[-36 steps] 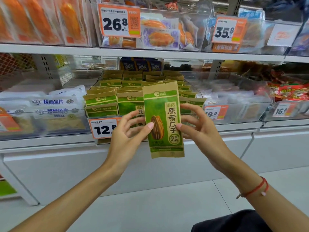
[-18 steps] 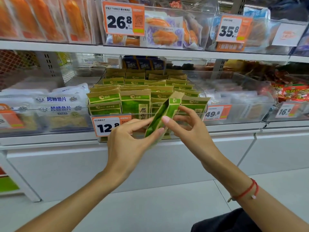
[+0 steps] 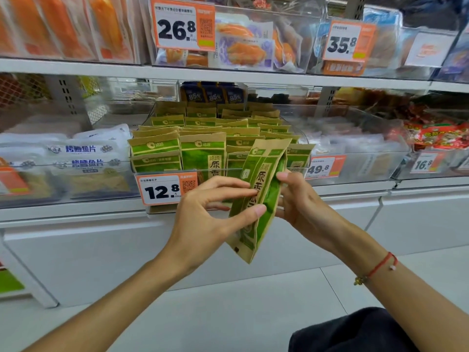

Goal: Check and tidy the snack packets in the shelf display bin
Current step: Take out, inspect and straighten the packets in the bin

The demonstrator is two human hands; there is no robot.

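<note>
A green and brown snack packet (image 3: pixel 256 199) is held upright and turned partly edge-on in front of the clear display bin (image 3: pixel 162 170). My left hand (image 3: pixel 203 217) pinches its front face with thumb and fingers. My right hand (image 3: pixel 302 201) grips its right edge from behind. Several matching packets (image 3: pixel 203 153) stand in rows inside the bin, behind a 12.8 price tag (image 3: pixel 166 190).
White fish-snack packs (image 3: pixel 83 158) fill the bin to the left. A clear bin with a 49.8 tag (image 3: pixel 326 168) sits to the right, red packets (image 3: pixel 441 135) beyond it. The upper shelf (image 3: pixel 228 74) holds orange packs and price tags. White floor lies below.
The packet faced me flat a second ago, then was turned edge-on and tilted toward the bin. It now stands more upright, slightly lower, front face partly showing, still in both hands.
</note>
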